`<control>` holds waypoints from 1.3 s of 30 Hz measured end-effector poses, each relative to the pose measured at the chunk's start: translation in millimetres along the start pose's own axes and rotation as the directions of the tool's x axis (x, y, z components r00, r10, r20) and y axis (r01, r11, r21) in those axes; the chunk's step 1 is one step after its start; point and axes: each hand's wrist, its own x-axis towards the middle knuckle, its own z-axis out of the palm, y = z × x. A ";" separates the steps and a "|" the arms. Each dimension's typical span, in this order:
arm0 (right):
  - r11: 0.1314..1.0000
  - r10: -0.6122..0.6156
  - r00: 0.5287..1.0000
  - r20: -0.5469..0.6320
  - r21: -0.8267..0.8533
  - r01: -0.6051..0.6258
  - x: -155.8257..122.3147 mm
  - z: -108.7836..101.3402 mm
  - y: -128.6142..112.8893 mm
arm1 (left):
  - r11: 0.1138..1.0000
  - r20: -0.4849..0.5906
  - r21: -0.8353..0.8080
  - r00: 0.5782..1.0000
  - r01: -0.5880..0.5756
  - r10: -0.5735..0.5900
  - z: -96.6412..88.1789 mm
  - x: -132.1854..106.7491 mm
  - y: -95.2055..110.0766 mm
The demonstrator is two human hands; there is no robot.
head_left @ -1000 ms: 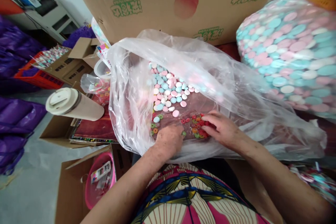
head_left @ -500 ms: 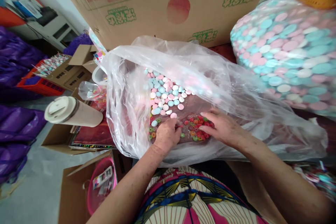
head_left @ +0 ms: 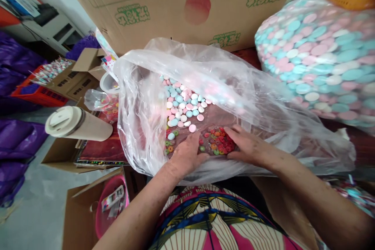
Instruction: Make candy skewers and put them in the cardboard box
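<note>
A large clear plastic bag (head_left: 140,109) lies spread on the table, its mouth towards me. Pink, blue and white candies (head_left: 187,103) are scattered inside it at the back left. Nearer to me is a small heap of red, orange and green ring candies (head_left: 221,140); a few more rings lie by the bag's left side. My left hand (head_left: 187,150) rests left of the heap, fingers stretched and thumb apart, holding nothing visible. On the heap's right edge lies my right hand (head_left: 243,146), fingers spread and touching the red rings.
A tall cardboard box (head_left: 175,8) stands behind the bag. At the right bulges a full bag of pastel candies (head_left: 319,58). A white lidded cup (head_left: 77,123) sits at the left, and a pink basin (head_left: 108,203) is in an open carton below.
My left hand has opened from a pinch and now lies flatter, thumb out. My right hand has lowered against the ring candies, which look more gathered. The view has shifted slightly.
</note>
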 end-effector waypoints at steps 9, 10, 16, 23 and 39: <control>0.989 0.145 0.984 0.105 -0.048 -0.141 14.4 -8.0 -6.1 | 0.967 0.177 0.238 0.983 -0.086 0.043 -16.0 30.7 37.2; 0.990 0.139 0.981 0.135 -0.046 -0.134 17.0 -9.6 -10.6 | 0.969 0.176 0.233 0.983 -0.084 0.043 -14.8 33.0 40.8; 0.988 0.145 0.981 0.126 0.038 -0.150 21.6 -15.3 -23.7 | 0.997 0.043 -0.039 0.996 -0.073 0.075 8.5 43.0 47.8; 0.975 0.217 0.976 0.012 0.056 -0.217 31.4 -23.2 -38.7 | 0.262 0.171 -0.951 0.985 0.167 -0.009 12.4 50.2 27.5; 0.964 0.254 0.956 -0.144 -0.044 -0.262 9.6 -10.5 3.3 | -0.581 0.271 -0.762 0.956 0.286 0.116 -10.0 29.2 -5.9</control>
